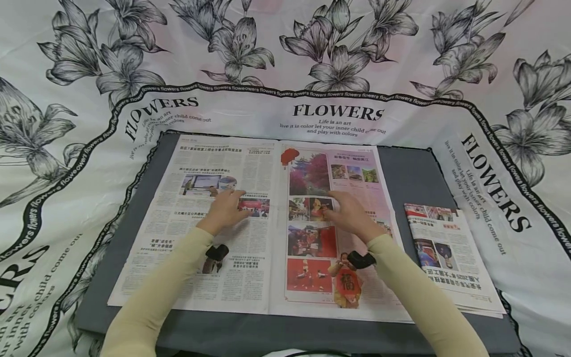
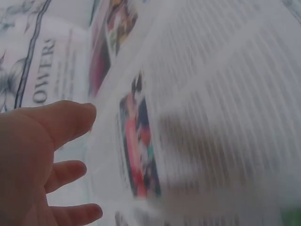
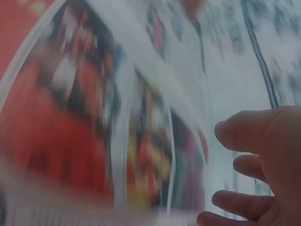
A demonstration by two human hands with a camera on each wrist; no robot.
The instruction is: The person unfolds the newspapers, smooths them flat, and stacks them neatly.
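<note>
A newspaper (image 1: 254, 292) lies spread wide across the dark grey table, its centre fold running between my two hands. On the left page, my left hand (image 1: 226, 210) is over the print beside a small red photo (image 1: 254, 207), thumb and fingers extended. My right hand (image 1: 352, 214) is over the colour photos of the right page, its fingers also extended and pointing inward. Both wrist views are blurred; in them the left thumb (image 2: 75, 120) and right fingers (image 3: 242, 205) appear apart, nothing gripped, with the printed sheet close by.
A folded newspaper (image 1: 464, 272) lies at the right side of the grey table (image 1: 401, 168), beside my right forearm. White cloth (image 1: 250, 111) with black flower drawings and lettering surrounds the table. A small black device (image 1: 217, 252) sits at each wrist.
</note>
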